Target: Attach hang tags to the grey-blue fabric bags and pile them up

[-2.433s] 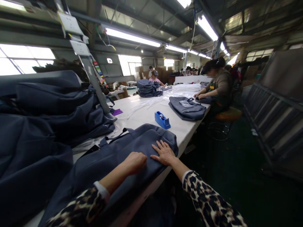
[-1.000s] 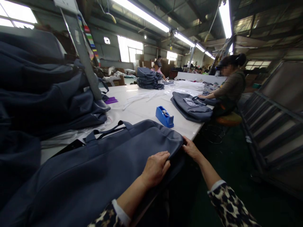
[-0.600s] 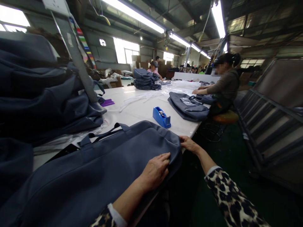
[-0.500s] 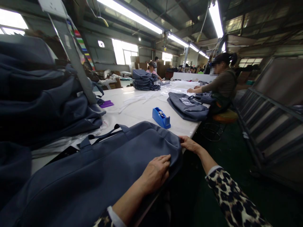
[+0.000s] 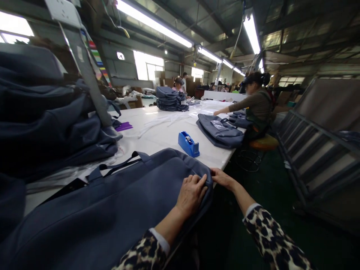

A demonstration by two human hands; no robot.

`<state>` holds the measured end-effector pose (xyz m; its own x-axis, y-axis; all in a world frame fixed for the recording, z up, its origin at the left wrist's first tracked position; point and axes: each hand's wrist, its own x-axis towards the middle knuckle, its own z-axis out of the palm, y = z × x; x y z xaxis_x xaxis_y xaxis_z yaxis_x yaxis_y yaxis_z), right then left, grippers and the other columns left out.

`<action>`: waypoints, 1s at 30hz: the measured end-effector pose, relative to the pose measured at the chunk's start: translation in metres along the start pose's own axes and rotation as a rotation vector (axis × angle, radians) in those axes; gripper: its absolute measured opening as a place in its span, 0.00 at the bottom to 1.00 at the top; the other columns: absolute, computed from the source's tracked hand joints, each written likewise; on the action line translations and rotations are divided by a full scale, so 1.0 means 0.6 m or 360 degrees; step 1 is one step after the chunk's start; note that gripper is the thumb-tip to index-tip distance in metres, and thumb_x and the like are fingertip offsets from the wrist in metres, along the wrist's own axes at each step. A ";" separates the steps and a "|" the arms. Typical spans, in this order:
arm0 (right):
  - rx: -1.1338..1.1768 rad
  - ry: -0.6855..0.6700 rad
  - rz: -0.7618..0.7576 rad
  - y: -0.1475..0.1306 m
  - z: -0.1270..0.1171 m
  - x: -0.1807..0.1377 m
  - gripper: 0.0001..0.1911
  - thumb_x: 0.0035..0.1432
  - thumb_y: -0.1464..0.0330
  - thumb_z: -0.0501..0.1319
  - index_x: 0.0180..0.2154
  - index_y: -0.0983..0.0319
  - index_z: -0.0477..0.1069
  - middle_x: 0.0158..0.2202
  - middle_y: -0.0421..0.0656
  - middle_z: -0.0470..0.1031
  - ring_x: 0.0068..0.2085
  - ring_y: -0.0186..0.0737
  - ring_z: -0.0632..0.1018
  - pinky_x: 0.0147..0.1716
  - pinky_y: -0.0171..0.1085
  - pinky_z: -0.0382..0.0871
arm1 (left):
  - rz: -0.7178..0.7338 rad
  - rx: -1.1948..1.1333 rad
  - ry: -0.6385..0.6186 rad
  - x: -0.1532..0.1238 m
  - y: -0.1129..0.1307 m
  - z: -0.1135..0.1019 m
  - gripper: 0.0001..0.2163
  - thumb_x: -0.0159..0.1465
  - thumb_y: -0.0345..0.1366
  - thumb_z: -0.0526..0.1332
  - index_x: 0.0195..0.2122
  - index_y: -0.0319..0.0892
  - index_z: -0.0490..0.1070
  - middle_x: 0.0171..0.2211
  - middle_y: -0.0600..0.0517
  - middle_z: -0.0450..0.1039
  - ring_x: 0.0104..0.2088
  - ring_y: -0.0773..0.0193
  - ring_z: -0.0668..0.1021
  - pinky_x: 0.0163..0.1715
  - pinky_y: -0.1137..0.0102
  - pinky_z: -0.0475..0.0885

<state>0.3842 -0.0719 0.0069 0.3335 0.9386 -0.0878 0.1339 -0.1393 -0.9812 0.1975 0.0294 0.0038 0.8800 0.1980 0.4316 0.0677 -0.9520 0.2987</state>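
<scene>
A large blue-grey fabric bag with dark handles lies flat on the white table right in front of me. My left hand rests on the bag's right corner, its fingers curled over the edge seam. My right hand pinches the same corner from the side, at the table's edge. Both of my sleeves have a leopard print.
Tall stacks of the same bags fill the left. A blue tape dispenser stands beyond my bag. Further on, another bag lies before a seated co-worker on an orange stool. A metal rack lines the right aisle.
My left hand has slid from flat on the bag up to its right corner. My right hand has left the bag's top and now grips that corner from the side.
</scene>
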 end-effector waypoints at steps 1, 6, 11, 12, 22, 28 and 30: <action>0.0015 -0.0010 0.0001 0.001 -0.004 -0.001 0.23 0.46 0.58 0.71 0.44 0.61 0.77 0.36 0.40 0.79 0.38 0.43 0.77 0.42 0.40 0.70 | 0.0010 -0.0036 0.0081 -0.003 -0.002 0.008 0.21 0.71 0.40 0.54 0.64 0.47 0.61 0.52 0.44 0.69 0.53 0.52 0.71 0.54 0.54 0.69; 0.0069 0.0024 0.0016 0.016 -0.019 -0.002 0.24 0.48 0.55 0.70 0.44 0.61 0.77 0.33 0.41 0.79 0.34 0.41 0.77 0.38 0.39 0.71 | 0.0117 -0.0340 0.0109 -0.010 -0.018 0.017 0.22 0.72 0.39 0.51 0.67 0.46 0.56 0.65 0.46 0.58 0.64 0.55 0.62 0.64 0.55 0.62; 0.0097 0.0228 -0.0059 0.028 0.000 -0.006 0.19 0.51 0.57 0.67 0.43 0.61 0.78 0.33 0.40 0.78 0.35 0.40 0.76 0.37 0.37 0.70 | 0.0132 -0.0402 0.0028 -0.007 -0.018 0.010 0.20 0.72 0.39 0.51 0.64 0.45 0.61 0.63 0.47 0.63 0.63 0.56 0.65 0.63 0.57 0.65; 0.0100 0.0279 -0.0071 0.028 0.005 -0.009 0.18 0.51 0.58 0.66 0.41 0.61 0.78 0.32 0.40 0.78 0.34 0.40 0.76 0.36 0.37 0.70 | 0.0138 -0.0380 0.0014 -0.007 -0.018 0.010 0.20 0.72 0.38 0.52 0.64 0.45 0.62 0.63 0.47 0.65 0.63 0.56 0.66 0.63 0.58 0.66; 0.0069 0.0715 0.0045 0.040 0.008 -0.025 0.19 0.48 0.52 0.65 0.29 0.62 0.73 0.21 0.37 0.69 0.22 0.32 0.68 0.23 0.32 0.65 | 0.0201 -0.0131 -0.0284 -0.011 -0.018 0.013 0.24 0.71 0.39 0.53 0.68 0.49 0.54 0.69 0.47 0.54 0.68 0.52 0.57 0.65 0.54 0.60; -0.0074 0.0623 0.0222 0.001 0.018 -0.025 0.28 0.53 0.43 0.61 0.33 0.62 0.74 0.28 0.44 0.75 0.27 0.37 0.75 0.23 0.33 0.68 | 0.0174 -0.0077 -0.0397 -0.003 -0.016 0.012 0.24 0.71 0.41 0.52 0.68 0.53 0.52 0.69 0.47 0.52 0.68 0.51 0.58 0.64 0.53 0.60; -0.0210 0.0635 0.0295 -0.027 0.034 -0.023 0.26 0.53 0.44 0.63 0.32 0.63 0.74 0.28 0.45 0.76 0.29 0.40 0.76 0.25 0.34 0.69 | 0.0199 -0.0074 -0.0391 -0.001 -0.018 0.015 0.25 0.71 0.40 0.52 0.68 0.53 0.53 0.69 0.48 0.52 0.68 0.52 0.58 0.64 0.54 0.60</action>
<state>0.3581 -0.0760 0.0206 0.6927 0.7030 -0.1611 0.1474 -0.3566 -0.9225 0.2005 0.0376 -0.0073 0.9682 0.0120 0.2501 -0.0649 -0.9526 0.2971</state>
